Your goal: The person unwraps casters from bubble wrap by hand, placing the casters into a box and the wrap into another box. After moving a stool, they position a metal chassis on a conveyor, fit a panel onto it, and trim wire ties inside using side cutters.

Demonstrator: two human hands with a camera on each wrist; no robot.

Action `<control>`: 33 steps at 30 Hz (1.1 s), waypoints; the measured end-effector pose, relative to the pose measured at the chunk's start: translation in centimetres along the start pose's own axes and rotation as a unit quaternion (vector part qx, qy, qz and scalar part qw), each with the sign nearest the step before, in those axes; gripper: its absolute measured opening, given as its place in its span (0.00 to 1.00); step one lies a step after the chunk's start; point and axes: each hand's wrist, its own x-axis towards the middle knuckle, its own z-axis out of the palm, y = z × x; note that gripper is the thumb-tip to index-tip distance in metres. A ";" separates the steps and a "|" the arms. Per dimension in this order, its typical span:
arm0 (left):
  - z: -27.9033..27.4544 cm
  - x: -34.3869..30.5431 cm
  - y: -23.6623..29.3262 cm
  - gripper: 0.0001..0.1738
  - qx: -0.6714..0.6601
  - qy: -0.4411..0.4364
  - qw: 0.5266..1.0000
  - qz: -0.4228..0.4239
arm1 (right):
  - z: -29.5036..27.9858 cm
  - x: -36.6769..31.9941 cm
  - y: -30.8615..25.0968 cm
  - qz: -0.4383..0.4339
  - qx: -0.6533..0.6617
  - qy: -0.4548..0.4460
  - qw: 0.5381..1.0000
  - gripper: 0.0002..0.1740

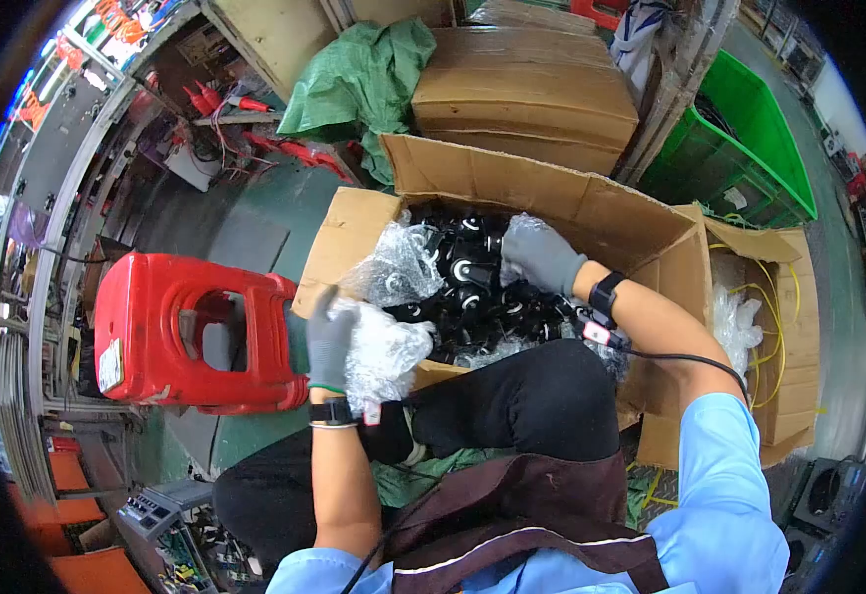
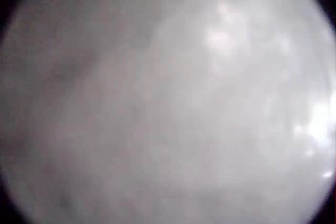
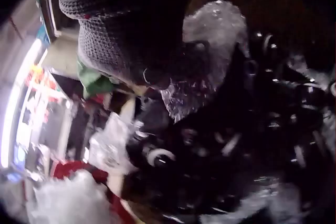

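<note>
In the head view my left hand [image 1: 330,346], in a grey glove, holds a crumpled clear plastic bag [image 1: 385,361] at the left edge of a cardboard box [image 1: 552,183]. Whitish plastic [image 2: 173,103] fills the left wrist view and hides those fingers. My gloved right hand [image 1: 544,257] reaches into the box, gripping clear plastic wrap [image 3: 218,24] that sticks out past the fingers. Beneath it lie several black caster wheels [image 1: 467,272] with pale rings, also seen as a dark heap with a ringed wheel [image 3: 160,157] in the right wrist view. What the wrap contains is hidden.
More clear plastic [image 1: 398,262] drapes over the box's left side. A red plastic stool [image 1: 155,346] stands to the left. Closed cartons [image 1: 527,89] and a green sack [image 1: 368,79] sit behind; a green crate [image 1: 750,148] and an open carton [image 1: 794,346] are at right.
</note>
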 end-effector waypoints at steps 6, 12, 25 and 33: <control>4.6 2.0 -3.3 0.25 -0.088 0.028 0.995 -0.030 | -4.0 3.3 1.4 0.253 0.493 0.183 0.812 0.10; 2.5 2.9 3.5 0.21 0.008 0.043 0.976 0.211 | -5.1 6.7 2.5 0.233 0.681 0.193 0.667 0.09; 2.1 2.1 9.3 0.19 0.002 -0.112 0.956 0.272 | -8.9 10.8 -1.3 0.041 0.796 0.059 0.600 0.21; -6.9 5.3 4.4 0.14 -0.219 -0.040 0.975 0.024 | -4.5 2.1 4.0 0.203 0.643 0.057 0.737 0.22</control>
